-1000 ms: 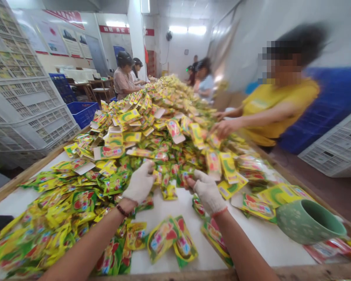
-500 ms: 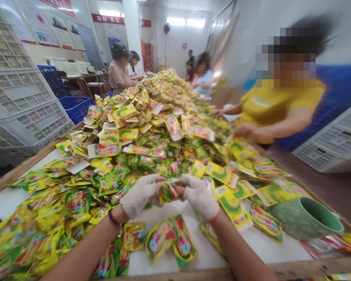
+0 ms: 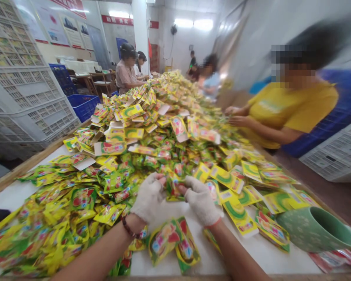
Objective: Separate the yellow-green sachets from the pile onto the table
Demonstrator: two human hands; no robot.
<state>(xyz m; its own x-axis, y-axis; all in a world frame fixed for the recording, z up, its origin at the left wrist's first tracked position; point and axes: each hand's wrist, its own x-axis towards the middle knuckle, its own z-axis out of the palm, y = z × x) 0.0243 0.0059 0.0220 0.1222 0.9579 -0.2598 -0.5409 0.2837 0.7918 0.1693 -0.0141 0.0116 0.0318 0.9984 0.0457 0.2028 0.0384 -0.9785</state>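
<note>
White knit gloves cover both of my hands in the head view. My left hand [image 3: 148, 197] and my right hand [image 3: 201, 200] meet above the near part of the table [image 3: 6, 195]. Between them they pinch one small sachet [image 3: 173, 186], yellow and green with red print. The left fingertips [image 3: 160, 180] close on its left edge; the right fingertips [image 3: 185, 183] close on its right edge. Both hands are curled nearly closed, with only the sachet between thumb and fingers. The sachet sits clear of the table surface, just in front of the foot of the sachet pile [image 3: 163, 117]. A beaded bracelet [image 3: 129, 230] circles my left wrist.

Head view, surroundings:
- The sachet pile runs the length of the table and rises toward the far end.
- Two larger packets [image 3: 174, 242] lie flat on the white table surface, just below my hands, between my forearms.
- A green mug [image 3: 312, 230] lies tipped on its side near the right edge of the table, mouth facing right.
- A person in a yellow shirt [image 3: 292, 109] stands at the right side of the table, both hands at the pile; the figure is blurred.
- More people [image 3: 127, 72] work at the far end.
- White crates [image 3: 23, 89] are stacked at the left, with a blue crate [image 3: 83, 106] beyond them.
</note>
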